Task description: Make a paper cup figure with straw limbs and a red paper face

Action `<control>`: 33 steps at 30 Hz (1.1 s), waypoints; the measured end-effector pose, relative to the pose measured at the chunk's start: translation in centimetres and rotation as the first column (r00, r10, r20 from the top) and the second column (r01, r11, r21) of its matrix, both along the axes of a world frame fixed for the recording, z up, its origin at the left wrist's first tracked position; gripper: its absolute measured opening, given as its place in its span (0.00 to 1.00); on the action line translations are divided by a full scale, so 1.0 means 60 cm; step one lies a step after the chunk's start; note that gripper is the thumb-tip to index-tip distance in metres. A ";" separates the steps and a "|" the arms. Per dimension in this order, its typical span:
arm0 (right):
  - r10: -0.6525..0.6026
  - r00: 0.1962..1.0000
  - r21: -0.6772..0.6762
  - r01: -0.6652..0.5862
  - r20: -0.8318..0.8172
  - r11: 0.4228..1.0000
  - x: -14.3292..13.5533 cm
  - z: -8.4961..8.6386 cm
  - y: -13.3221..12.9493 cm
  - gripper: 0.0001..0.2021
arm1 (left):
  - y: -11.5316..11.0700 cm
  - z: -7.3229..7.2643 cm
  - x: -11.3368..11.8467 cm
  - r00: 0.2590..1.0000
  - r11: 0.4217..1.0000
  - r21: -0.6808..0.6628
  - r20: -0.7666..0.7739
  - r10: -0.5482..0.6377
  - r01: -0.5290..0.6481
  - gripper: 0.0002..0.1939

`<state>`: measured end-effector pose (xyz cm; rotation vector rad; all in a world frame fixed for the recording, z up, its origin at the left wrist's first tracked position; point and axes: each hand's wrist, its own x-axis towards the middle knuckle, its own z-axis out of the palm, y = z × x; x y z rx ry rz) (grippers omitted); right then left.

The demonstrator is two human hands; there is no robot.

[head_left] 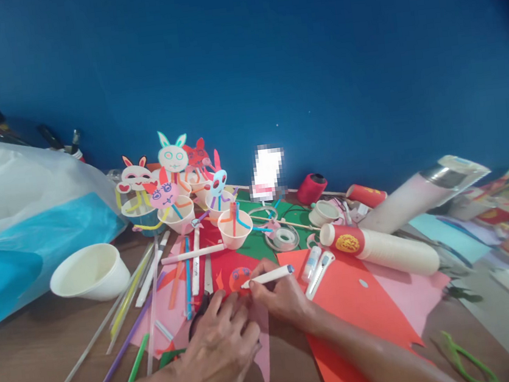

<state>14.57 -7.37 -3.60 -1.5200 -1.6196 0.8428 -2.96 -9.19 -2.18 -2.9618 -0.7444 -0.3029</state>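
My right hand [278, 292] grips a white marker [271, 275] with a blue end, its tip pointing left at a small red paper face [239, 278] with blue-drawn eyes. My left hand [226, 341] lies just in front of the face, fingers bent and pressed down; whatever is under them is hidden. The face rests on red paper [262, 262]. Behind it, a paper cup [235, 228] holds orange and blue straws. A capped white marker [195, 271] and the dark handles of scissors [199, 317] lie left of the hands.
Several cups with paper animal faces [173, 157] stand at the back. Left are a white bowl [90, 274], loose straws and a plastic bag [32, 222]. Right are stacked paper cups [380, 249], orange paper [361, 320], a cutter [320, 274] and green scissors [469, 359]. A bright screen [268, 172] stands behind.
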 end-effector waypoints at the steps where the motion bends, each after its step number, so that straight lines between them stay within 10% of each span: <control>1: 0.002 1.000 -0.002 -0.002 0.003 1.000 0.000 0.000 0.000 0.02 | 0.000 0.001 0.000 1.000 1.000 0.000 -0.005 -0.001 0.001 0.08; 33: 0.020 1.000 -0.005 -0.020 0.002 1.000 -0.002 0.004 -0.001 0.02 | -0.001 0.005 0.000 1.000 1.000 -0.023 -0.027 0.001 -0.002 0.09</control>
